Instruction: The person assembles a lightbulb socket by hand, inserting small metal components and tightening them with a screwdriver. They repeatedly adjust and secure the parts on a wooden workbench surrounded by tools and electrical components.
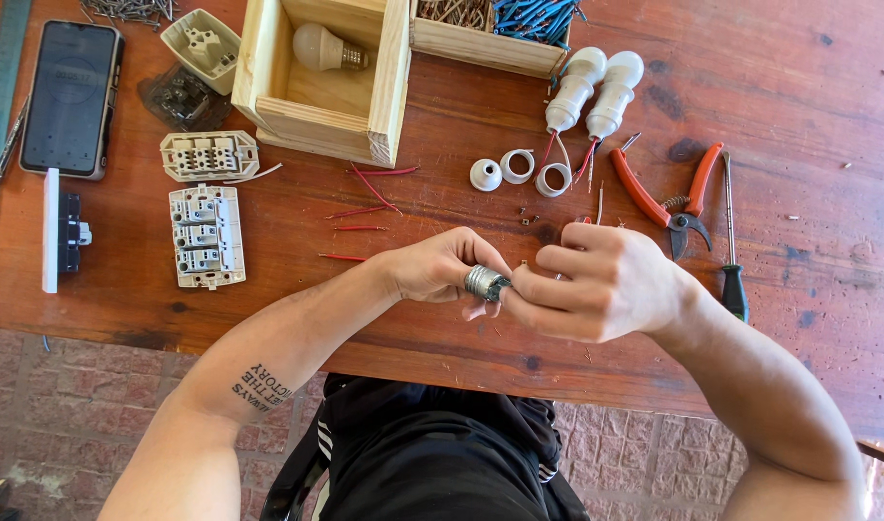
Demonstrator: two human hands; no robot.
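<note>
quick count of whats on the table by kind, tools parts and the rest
Switch mechanisms: 4
Lamp holders: 2
Loose white rings and caps: 3
Wooden boxes: 2
Bulb: 1
Pliers: 1
Screwdriver: 1
Phone: 1
Threaded metal shell, held between left hand and right hand: 1
Total: 16
</note>
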